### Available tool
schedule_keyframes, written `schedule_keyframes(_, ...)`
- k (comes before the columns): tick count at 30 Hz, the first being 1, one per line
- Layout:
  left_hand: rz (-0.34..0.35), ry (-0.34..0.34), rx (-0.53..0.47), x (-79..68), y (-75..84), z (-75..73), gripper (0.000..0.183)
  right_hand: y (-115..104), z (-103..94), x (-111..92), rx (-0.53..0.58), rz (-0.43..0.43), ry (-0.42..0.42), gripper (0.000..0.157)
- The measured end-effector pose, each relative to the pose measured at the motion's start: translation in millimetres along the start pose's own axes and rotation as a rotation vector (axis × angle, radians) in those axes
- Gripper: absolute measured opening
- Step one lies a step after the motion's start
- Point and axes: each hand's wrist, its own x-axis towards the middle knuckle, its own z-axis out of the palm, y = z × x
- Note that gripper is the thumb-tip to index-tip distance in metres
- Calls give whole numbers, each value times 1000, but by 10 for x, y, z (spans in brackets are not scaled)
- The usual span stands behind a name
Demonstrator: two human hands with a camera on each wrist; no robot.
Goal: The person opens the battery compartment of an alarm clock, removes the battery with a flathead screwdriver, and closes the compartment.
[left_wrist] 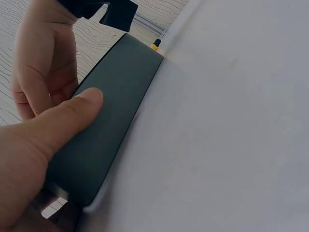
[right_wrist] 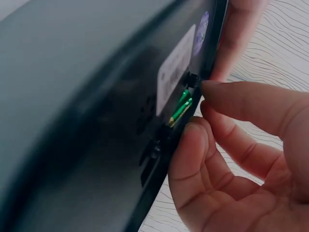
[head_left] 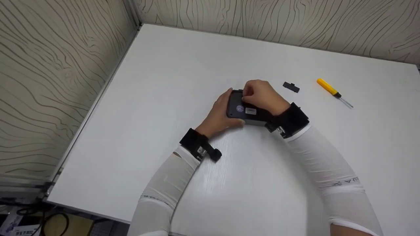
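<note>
Gripping: left hand [head_left: 218, 115], round one end of a black device [head_left: 243, 105], thumb on its near side.
Right hand [head_left: 265, 98]: bent fingers beside a green cylinder [right_wrist: 181, 106] set in the device (whether pinching anything, I cannot tell).
Device: between the hands, labelled face up.
White table [head_left: 256, 170], farther right: black piece [head_left: 291, 87], then yellow screwdriver [head_left: 329, 88].
Backdrop: grain-patterned wall [head_left: 279, 23].

Both arms [head_left: 170, 186] reach forward, left hand [head_left: 219, 115] gripping, right hand [head_left: 262, 98] beside it with fingers [right_wrist: 190, 147] curled.
</note>
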Motion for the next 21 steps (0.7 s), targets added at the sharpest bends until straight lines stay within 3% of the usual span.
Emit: schedule_keyframes(21, -4, 20, -9, 1, -12, 19, 121, 6, 45, 9, -18, 41, -20, 10)
